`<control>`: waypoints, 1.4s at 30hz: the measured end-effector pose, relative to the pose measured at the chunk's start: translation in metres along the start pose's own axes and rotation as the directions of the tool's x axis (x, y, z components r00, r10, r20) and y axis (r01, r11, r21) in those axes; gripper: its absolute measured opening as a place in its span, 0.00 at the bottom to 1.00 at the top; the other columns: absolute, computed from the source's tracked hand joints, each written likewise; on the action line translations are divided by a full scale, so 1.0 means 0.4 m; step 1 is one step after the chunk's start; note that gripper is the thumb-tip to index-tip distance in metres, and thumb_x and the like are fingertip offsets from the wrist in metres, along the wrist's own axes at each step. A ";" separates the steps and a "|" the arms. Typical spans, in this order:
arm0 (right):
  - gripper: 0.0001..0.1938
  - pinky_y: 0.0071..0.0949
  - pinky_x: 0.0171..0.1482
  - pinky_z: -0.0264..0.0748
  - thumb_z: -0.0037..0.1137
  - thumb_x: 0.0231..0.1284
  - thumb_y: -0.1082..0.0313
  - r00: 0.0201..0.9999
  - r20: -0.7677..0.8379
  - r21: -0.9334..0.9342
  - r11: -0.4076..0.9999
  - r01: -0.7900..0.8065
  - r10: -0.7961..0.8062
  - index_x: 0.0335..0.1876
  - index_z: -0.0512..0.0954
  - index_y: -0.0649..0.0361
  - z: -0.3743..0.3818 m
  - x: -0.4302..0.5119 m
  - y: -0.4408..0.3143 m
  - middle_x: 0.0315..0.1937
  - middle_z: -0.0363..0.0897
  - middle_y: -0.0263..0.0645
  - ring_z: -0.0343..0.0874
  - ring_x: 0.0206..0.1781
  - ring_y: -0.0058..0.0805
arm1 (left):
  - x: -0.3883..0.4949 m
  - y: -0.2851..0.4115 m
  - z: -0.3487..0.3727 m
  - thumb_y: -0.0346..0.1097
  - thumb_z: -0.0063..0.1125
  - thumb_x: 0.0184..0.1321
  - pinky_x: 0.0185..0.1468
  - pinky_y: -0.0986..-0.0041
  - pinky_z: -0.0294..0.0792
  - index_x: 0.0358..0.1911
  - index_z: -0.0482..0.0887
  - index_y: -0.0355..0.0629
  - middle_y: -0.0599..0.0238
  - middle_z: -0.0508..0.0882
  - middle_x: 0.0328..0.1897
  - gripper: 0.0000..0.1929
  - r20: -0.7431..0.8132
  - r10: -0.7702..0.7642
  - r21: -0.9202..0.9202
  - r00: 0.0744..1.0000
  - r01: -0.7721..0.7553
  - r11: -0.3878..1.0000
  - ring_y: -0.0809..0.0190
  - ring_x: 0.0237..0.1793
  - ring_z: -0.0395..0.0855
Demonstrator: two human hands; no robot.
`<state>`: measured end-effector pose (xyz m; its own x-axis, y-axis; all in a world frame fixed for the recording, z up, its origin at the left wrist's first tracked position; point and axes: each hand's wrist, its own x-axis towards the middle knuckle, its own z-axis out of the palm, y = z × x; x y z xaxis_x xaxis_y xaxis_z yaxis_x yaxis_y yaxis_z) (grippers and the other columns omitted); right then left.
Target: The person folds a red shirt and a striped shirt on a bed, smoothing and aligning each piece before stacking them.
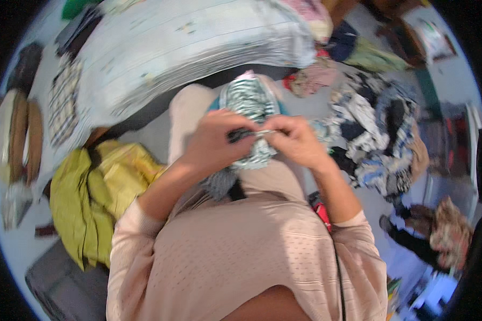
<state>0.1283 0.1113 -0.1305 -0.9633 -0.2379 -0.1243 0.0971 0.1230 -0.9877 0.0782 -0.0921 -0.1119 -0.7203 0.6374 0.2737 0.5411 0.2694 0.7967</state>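
A green-and-white striped cloth item (251,96) lies over my lap, its near end gathered up between my hands. The fingers of my left hand (225,136) pinch the gathered part from the left, with something dark under the curled palm. From the right, the thumb and forefinger of my right hand (291,138) grip the same fabric. Loose striped material (257,156) hangs below the fingertips. Teal fabric shows at both sides of the striped cloth. A grey fuzzy piece (221,183) rests on my lap under my left wrist. Blur hides the finer detail at the fingertips.
Ahead stands a bed with a pale patterned sheet (193,44). Yellow-green fabric (80,200) is heaped at my left. A mixed pile of clothes (369,128) covers the floor to the right, with a pink bundle (313,78) near the bed. A checked cloth (65,102) lies at the bed's left.
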 end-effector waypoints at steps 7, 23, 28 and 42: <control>0.05 0.30 0.34 0.73 0.58 0.47 0.70 0.988 -0.028 -0.159 0.976 0.146 -0.152 0.29 0.79 0.62 0.008 0.007 -0.023 0.25 0.78 0.47 0.79 0.29 0.35 | -0.011 0.019 0.010 0.19 0.60 0.47 0.51 0.76 0.69 0.50 0.78 0.39 0.66 0.82 0.40 0.22 0.007 -0.126 -0.021 0.992 0.126 0.992 0.68 0.41 0.79; 0.10 0.25 0.24 0.64 0.51 0.51 0.67 0.995 0.082 0.092 0.994 -0.067 0.060 0.22 0.75 0.65 0.004 0.013 -0.018 0.14 0.67 0.30 0.64 0.21 0.17 | 0.015 0.037 -0.020 0.27 0.66 0.44 0.58 0.59 0.67 0.34 0.83 0.45 0.68 0.83 0.36 0.11 0.133 0.405 0.408 0.905 -0.422 0.809 0.62 0.37 0.82; 0.09 0.24 0.27 0.65 0.52 0.53 0.66 0.982 0.173 -0.096 0.994 -0.062 0.078 0.23 0.74 0.64 -0.015 0.036 -0.019 0.17 0.67 0.29 0.65 0.25 0.17 | 0.020 0.017 -0.039 0.32 0.64 0.45 0.54 0.62 0.72 0.36 0.83 0.46 0.69 0.82 0.37 0.12 0.241 0.503 0.484 0.830 -0.552 0.680 0.64 0.35 0.82; 0.04 0.15 0.33 0.61 0.51 0.51 0.76 0.990 0.076 0.094 0.987 -0.129 0.122 0.33 0.75 0.64 -0.014 0.004 -0.012 0.28 0.71 0.23 0.65 0.32 0.09 | 0.019 -0.037 0.017 0.32 0.65 0.53 0.31 0.73 0.73 0.34 0.84 0.45 0.66 0.83 0.32 0.05 0.002 0.236 0.060 0.972 -0.236 0.970 0.59 0.30 0.83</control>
<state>0.1250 0.1158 -0.1256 -0.9226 -0.2934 -0.2504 0.2431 0.0617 -0.9680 0.0679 -0.0864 -0.1252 -0.5716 0.6843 0.4528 0.7207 0.1547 0.6758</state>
